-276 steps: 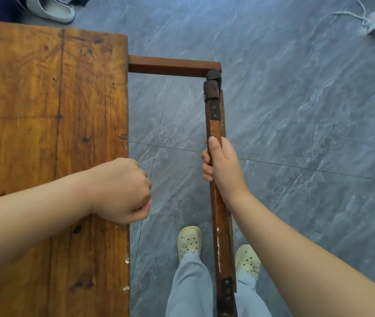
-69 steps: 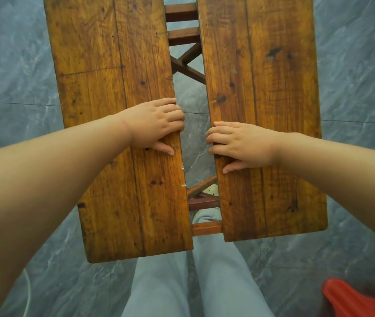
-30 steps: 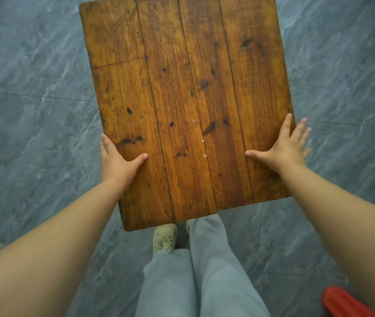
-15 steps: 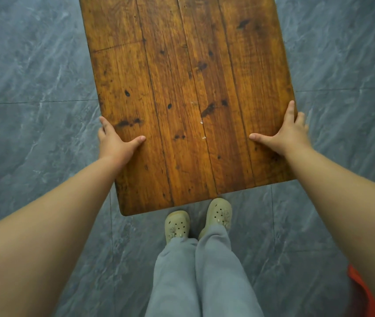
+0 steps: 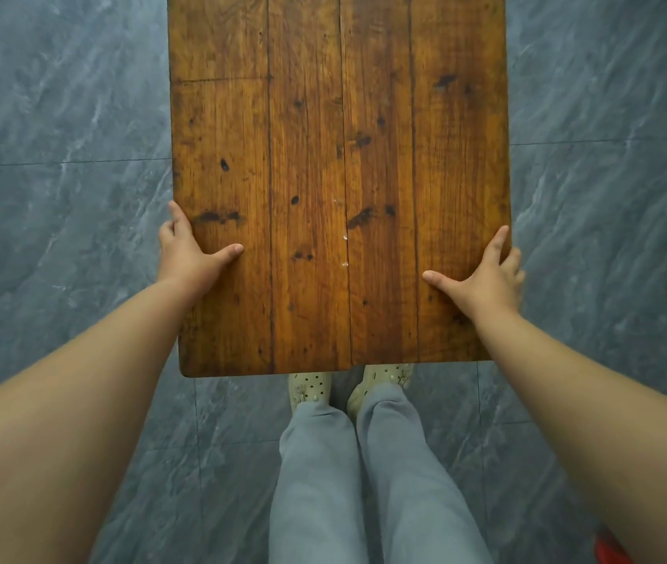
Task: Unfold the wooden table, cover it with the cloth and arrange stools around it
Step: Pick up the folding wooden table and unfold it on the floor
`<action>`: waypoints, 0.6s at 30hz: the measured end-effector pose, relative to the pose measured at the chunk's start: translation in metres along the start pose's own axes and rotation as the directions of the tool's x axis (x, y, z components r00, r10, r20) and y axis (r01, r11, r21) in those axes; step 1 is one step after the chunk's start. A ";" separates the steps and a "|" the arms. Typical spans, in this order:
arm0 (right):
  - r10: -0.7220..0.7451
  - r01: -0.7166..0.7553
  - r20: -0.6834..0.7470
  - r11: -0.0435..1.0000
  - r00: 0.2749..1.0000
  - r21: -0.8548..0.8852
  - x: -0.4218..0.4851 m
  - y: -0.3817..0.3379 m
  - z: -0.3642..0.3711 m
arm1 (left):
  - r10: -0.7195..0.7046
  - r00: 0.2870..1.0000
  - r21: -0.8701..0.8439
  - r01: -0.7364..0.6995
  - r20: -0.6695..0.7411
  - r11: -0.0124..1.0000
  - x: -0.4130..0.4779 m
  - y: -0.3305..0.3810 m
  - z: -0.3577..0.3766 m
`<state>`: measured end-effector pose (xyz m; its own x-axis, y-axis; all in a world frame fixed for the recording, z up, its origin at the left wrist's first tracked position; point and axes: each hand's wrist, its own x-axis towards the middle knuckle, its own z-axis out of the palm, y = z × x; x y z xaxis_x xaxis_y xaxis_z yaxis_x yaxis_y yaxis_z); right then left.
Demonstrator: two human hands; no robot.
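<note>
Table [image 5: 340, 177] stands unfolded on the floor [image 5: 59, 116], its leaves meeting flat along the centre seam. Left hand [image 5: 187, 254] and right hand [image 5: 486, 274] grip its side edges, thumbs on top. No cloth in view. Red object [image 5: 608, 551] right of the table, perhaps a stool. Cloth and stools remain to do.
</note>
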<state>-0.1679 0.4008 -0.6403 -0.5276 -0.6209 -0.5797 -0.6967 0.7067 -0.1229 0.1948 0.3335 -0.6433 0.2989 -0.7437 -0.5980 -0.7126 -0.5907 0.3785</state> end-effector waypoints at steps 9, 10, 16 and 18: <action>-0.163 0.162 0.018 0.986 0.986 0.026 -0.020 -0.016 -0.038 | 0.024 0.995 0.209 -0.044 0.094 0.977 -0.032 0.018 -0.015; -0.221 0.221 -0.013 0.975 0.975 0.030 -0.029 -0.024 -0.048 | 0.079 0.993 0.241 -0.099 0.091 0.965 -0.043 0.029 -0.021; -0.479 0.485 -0.185 0.874 0.858 -0.011 -0.109 -0.065 -0.155 | 0.512 0.857 0.333 -0.501 0.060 0.799 -0.132 0.144 -0.085; -0.507 0.512 -0.266 0.857 0.820 -0.053 -0.144 -0.067 -0.198 | 0.629 0.776 0.345 -0.602 0.042 0.720 -0.175 0.187 -0.110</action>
<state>-0.1421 0.3756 -0.3892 -0.2089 -0.9575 -0.1991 -0.8932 0.2697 -0.3597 0.0791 0.3190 -0.3905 -0.2432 -0.9358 -0.2552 -0.9119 0.1310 0.3889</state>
